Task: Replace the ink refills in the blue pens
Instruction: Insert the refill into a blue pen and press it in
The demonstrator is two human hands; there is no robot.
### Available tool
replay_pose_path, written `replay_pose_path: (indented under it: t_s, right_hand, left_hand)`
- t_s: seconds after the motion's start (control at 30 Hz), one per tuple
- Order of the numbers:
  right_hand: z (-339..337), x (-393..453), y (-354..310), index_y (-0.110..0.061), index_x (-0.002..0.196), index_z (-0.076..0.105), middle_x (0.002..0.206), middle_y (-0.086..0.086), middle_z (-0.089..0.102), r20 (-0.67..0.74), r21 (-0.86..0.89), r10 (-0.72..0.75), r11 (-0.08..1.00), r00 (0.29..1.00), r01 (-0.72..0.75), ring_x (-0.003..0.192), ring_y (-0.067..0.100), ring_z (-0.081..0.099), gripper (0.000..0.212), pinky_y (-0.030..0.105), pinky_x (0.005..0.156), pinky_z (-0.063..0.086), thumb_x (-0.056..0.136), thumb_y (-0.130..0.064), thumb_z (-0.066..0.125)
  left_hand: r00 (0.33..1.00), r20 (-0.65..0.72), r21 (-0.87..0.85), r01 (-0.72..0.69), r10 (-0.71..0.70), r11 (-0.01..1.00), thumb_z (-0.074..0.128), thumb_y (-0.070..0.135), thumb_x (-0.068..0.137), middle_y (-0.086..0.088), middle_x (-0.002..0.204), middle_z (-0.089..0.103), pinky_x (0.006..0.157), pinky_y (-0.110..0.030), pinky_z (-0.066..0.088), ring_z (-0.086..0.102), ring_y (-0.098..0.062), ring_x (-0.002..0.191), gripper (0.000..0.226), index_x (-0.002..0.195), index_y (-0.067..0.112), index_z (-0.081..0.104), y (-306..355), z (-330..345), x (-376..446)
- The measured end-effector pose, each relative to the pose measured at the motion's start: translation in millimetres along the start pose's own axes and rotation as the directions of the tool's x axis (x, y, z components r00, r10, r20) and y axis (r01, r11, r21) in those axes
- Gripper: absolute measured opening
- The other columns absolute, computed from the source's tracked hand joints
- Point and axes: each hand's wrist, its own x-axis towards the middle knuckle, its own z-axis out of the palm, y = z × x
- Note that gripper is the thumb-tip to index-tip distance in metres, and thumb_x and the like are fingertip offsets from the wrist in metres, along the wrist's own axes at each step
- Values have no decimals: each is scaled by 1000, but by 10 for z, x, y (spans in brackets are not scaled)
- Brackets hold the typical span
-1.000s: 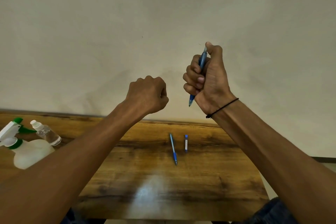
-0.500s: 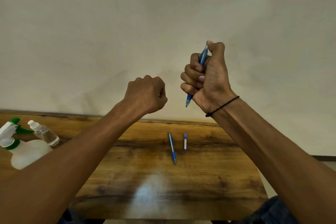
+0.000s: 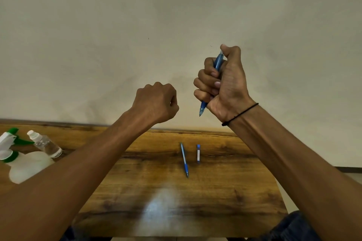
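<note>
At far left on the wooden table (image 3: 225, 191) stand two bottles: one white spray bottle (image 3: 25, 166) with a green trigger, and one small clear bottle (image 3: 46, 146) lying tilted just beside it. The left hand (image 3: 156, 101) is raised above the table with its fingers curled into a fist; whether it encloses anything cannot be told from this view. Below, near the table's middle, lie one blue pen (image 3: 184, 159), apparently whole, and just beside it, apart, one short blue-and-white piece (image 3: 198, 153), possibly a refill case or pen part; it is too small to identify. The right hand (image 3: 221, 86) grips a second blue pen, the held pen (image 3: 217, 66), in a full fist, tip downward and thumb over its top end, well above the table. A thin black band (image 3: 241, 113) circles the right wrist. Count: two pens, two bottles, one small piece. Judged progress: early or middle stage; no exposed refill is visible, so no replacement can be confirmed as done, and at least the held pen appears to need work.
</note>
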Motion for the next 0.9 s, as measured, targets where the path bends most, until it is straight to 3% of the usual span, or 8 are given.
replay_pose_path:
  t_s: [0.4,0.9]
  right_hand:
    - [91,-64,-5,-15,58,24,42,-4,18,69,-268,-128,953,989,142,40,11,11,58,21,45,12,109,-43,23]
    - [65,-13,2,-15,58,25,42,-4,18,49,-262,-128,955,991,136,41,11,11,59,23,47,9,109,-44,24]
  left_hand:
    - [1000,28,5,2,-2,1000,62,30,94,1,93,74,70,-33,44,66,-22,82,15,101,24,74,35,-10,5]
    - [999,44,20,-14,14,1000,66,31,93,2,99,74,76,-35,52,68,-23,91,11,102,28,73,25,3,16]
